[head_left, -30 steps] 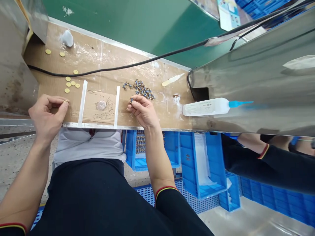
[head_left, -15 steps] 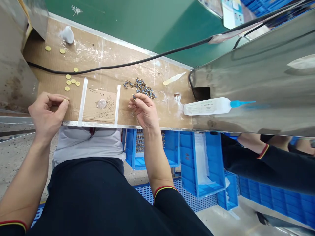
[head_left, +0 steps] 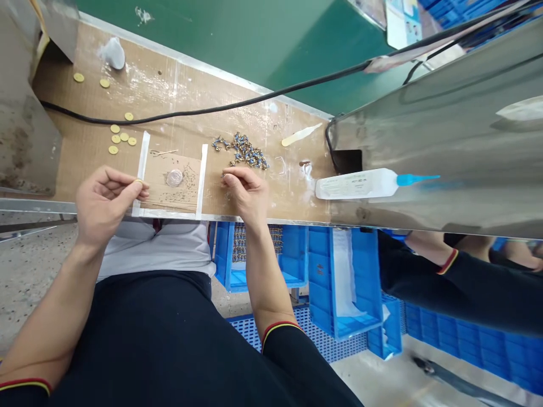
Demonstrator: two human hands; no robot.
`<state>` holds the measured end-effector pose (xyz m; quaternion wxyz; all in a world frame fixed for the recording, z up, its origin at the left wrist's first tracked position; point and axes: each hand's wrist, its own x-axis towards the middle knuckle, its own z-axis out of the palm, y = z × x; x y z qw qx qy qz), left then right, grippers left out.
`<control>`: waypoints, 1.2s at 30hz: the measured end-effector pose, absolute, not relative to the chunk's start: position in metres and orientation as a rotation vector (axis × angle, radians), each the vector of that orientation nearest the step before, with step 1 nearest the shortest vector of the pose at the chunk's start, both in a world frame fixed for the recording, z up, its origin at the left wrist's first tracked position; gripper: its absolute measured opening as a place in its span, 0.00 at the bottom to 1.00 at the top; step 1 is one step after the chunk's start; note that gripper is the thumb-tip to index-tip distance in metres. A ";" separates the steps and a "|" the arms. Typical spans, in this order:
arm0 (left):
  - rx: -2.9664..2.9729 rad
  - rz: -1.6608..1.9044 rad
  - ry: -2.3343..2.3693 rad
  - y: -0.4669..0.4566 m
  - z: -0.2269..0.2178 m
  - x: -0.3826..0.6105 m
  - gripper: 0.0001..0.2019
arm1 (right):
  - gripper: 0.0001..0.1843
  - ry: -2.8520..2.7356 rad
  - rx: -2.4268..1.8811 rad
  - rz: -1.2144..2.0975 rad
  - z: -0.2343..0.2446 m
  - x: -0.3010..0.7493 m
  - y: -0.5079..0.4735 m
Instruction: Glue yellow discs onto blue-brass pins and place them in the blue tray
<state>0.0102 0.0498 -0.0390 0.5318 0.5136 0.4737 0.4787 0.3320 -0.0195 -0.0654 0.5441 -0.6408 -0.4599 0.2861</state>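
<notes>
My left hand (head_left: 106, 200) is closed in a pinch over the left tape strip, thumb and forefinger on a small yellow disc (head_left: 139, 181) of which only the edge shows. Beside the pile, my right hand (head_left: 248, 195) has its thumb and fingertips pressed together on a tiny piece, mostly hidden. Just beyond it lies a heap of small blue-and-brass parts (head_left: 250, 152). Between the hands, a round silvery blob (head_left: 174, 178) sits on a cardboard patch (head_left: 159, 195) with dark specks around it. Several loose yellow discs (head_left: 124, 137) lie farther left.
A black cable (head_left: 186, 113) crosses the cardboard-covered bench. A white bottle with a blue nozzle (head_left: 360, 183) lies at right, near a pale spatula (head_left: 301, 134). A white lump (head_left: 113, 53) stands at back left. Blue crates (head_left: 322, 282) are below the bench edge; a co-worker's sleeve (head_left: 424, 277) is at right.
My left hand has moved right with the yellow disc, from the discs' side to the tape strip. My right hand has turned slightly, and the blue-and-brass piece in its fingers is now mostly hidden.
</notes>
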 end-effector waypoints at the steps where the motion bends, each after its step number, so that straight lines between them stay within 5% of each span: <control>1: 1.180 1.118 1.105 0.047 -0.041 0.015 0.09 | 0.12 -1.169 -1.573 0.625 -0.066 0.332 -0.020; 9: 1.126 1.008 1.076 0.040 -0.047 0.022 0.13 | 0.08 -1.590 -1.649 0.231 -0.064 0.329 -0.021; 22: 1.142 0.918 1.035 0.034 -0.052 0.018 0.18 | 0.11 -1.688 -1.326 0.242 -0.028 0.276 0.005; 36: 1.246 0.900 1.035 0.033 -0.052 0.016 0.16 | 0.15 -1.858 -1.338 0.218 -0.040 0.272 0.012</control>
